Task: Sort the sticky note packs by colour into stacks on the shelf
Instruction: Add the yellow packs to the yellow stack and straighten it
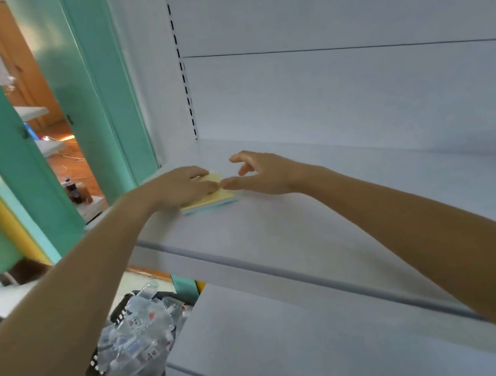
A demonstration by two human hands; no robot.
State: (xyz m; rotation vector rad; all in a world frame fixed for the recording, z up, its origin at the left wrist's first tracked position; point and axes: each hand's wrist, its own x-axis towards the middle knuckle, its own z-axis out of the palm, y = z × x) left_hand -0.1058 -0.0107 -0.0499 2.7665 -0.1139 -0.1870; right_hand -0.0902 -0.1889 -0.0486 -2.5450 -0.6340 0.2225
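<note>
The left hand [181, 185] lay with straight fingers on the yellow pack [219, 193], pressing it onto a blue pack [210, 206] near the left end of the shelf [312, 226], probably to steady them. The right hand [267, 172] held nothing, its fingers loose and spread. One fingertip sat at the yellow pack's right edge, seemingly to separate the two colours.

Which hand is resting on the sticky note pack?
The left hand, fingers laid over the yellow pack; the right hand is open beside it, fingers spread.
</note>
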